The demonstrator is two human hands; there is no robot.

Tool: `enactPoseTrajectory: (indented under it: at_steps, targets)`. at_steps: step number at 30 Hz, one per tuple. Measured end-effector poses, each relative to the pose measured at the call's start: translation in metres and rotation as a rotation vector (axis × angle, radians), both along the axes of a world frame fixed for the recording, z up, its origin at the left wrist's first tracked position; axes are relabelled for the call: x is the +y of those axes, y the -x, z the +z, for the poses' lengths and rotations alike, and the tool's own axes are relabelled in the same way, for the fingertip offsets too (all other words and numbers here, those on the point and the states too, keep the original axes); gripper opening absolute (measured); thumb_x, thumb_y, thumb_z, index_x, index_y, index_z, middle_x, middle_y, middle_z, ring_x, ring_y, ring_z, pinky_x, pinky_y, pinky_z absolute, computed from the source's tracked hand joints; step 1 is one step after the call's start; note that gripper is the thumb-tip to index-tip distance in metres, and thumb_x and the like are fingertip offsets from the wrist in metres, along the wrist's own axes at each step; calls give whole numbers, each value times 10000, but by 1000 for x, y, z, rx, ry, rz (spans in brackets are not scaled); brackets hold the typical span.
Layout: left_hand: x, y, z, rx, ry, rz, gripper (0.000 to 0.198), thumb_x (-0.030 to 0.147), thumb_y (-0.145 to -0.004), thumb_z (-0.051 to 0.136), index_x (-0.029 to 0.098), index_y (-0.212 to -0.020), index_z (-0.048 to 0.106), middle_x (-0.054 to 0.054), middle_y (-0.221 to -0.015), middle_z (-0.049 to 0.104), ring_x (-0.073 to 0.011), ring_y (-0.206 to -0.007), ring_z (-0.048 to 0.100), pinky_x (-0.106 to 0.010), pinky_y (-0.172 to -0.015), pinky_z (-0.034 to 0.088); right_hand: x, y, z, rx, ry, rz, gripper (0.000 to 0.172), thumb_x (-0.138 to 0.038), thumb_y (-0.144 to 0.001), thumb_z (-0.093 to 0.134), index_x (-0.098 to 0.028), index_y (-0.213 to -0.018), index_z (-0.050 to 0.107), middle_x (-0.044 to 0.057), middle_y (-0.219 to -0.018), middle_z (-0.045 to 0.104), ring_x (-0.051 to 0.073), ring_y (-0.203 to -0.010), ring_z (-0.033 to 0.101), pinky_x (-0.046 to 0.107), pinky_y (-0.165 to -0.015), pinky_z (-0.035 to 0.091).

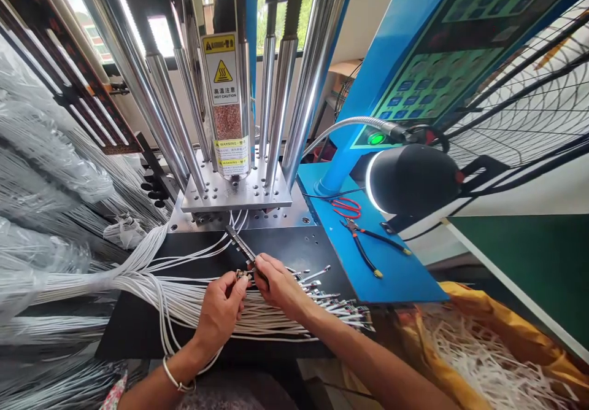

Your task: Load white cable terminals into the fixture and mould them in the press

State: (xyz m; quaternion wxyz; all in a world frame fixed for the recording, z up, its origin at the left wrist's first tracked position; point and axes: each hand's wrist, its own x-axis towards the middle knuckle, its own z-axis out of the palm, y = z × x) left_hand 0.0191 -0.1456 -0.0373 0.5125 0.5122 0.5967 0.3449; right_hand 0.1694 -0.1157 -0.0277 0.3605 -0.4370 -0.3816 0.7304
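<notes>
My left hand is closed in a pinch on a small metallic connector piece. White cables loop below that wrist and rise toward the palm, though the fingers hide where they end. Right beside it, my right hand grips a dark slotted metal bar, which slants up and left toward the press. The two hands nearly meet at the bar's lower end. Beneath them a thick bundle of white cables lies across the black table top, its metal-tipped ends fanning out at the right.
Ahead stands a press with steel columns and a drilled metal plate; cables run under it. Cutting pliers and red-handled scissors lie on the blue base. A lit lamp overhangs it. Bagged cables hang at left.
</notes>
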Motion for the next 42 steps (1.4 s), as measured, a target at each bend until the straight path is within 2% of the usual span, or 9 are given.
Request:
enactPoseTrajectory:
  at_steps: [8,12,15,18,21,25,28,33,42]
  targets:
    - [6,-7,8,-133,98,29,365,519,-854,577,164,-766,591,24,-639,503,-97,-517,463,-176,-419,379,3,-1,-8,-110,-107,46,328,-458,-943,405,-220,-721,359,-71,-560,368,84,-467,280,235,-439,210]
    - [9,-6,11,-160,135,36,383,522,-820,613,163,-698,550,47,-575,443,-64,-448,372,-153,-375,285,4,-1,-13,-148,-199,68,310,-434,-931,439,-217,-727,355,-67,-620,354,82,-521,304,221,-463,224]
    - [13,2,13,-140,166,-35,392,530,-805,627,151,-711,588,8,-619,532,-94,-487,483,-173,-402,371,3,-2,-12,-73,-139,110,290,-421,-927,440,-223,-739,341,-85,-580,321,74,-474,260,216,-437,187]
    - [16,15,15,-147,169,-6,376,517,-800,641,141,-783,641,-9,-679,570,-122,-559,545,-210,-470,467,3,-4,-8,-5,-43,91,292,-450,-932,421,-232,-756,338,-103,-529,305,68,-410,197,219,-397,140]
    - [16,21,18,-165,179,-7,362,500,-814,632,138,-815,657,20,-633,510,-96,-520,474,-198,-457,446,3,-4,-6,5,-32,54,313,-478,-927,427,-232,-751,344,-103,-516,326,65,-388,200,219,-380,133]
    - [15,16,22,-152,224,-91,377,498,-815,622,147,-682,591,27,-575,481,-85,-488,422,-183,-428,392,1,-3,-3,3,-52,123,290,-436,-920,431,-230,-734,346,-100,-501,326,66,-385,210,223,-392,134]
    - [15,14,22,-167,224,-87,385,494,-818,619,157,-646,547,24,-576,483,-89,-502,426,-181,-438,389,-1,-3,-2,-12,-82,155,289,-441,-927,433,-229,-745,361,-100,-506,309,69,-405,208,226,-416,146]
    - [14,18,20,-195,219,-88,354,487,-824,622,138,-764,635,17,-610,497,-90,-516,427,-187,-454,393,0,-5,-6,-13,-85,138,328,-489,-926,434,-228,-742,360,-93,-520,338,70,-415,223,230,-430,162]
    - [11,12,19,-171,200,-58,358,477,-828,623,153,-687,567,29,-594,488,-84,-515,422,-179,-462,376,3,-6,-7,0,-74,197,300,-473,-930,411,-236,-760,337,-103,-519,303,76,-407,212,230,-410,150]
